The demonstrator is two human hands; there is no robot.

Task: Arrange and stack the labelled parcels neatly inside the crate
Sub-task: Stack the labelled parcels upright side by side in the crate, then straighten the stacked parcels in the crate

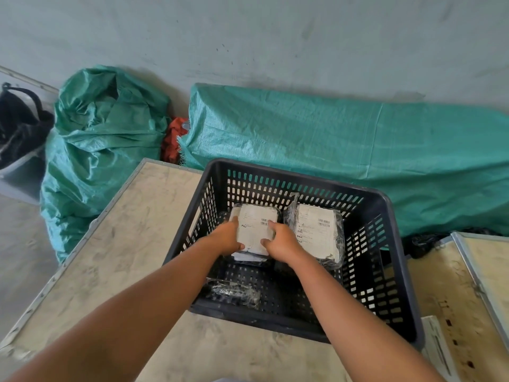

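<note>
Centre frame, both hands reach into the dark slatted crate (396,274) on the tabletop (115,252). The left hand (227,238) and right hand (281,242) each grip one side of a labelled parcel (254,230). A second parcel (316,234) lies just right of it; a small wrapped packet (234,292) lies lower left.

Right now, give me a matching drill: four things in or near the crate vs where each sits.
Things:
1. held parcel
2. right-hand parcel
3. small clear-wrapped dark bundle
4. red cloth

Places:
A. between the green sacks
B. crate floor, near left corner
C. between both hands, left of the other label
D. crate, untouched, toward the right wall

Pairs: 1-C, 2-D, 3-B, 4-A
</note>
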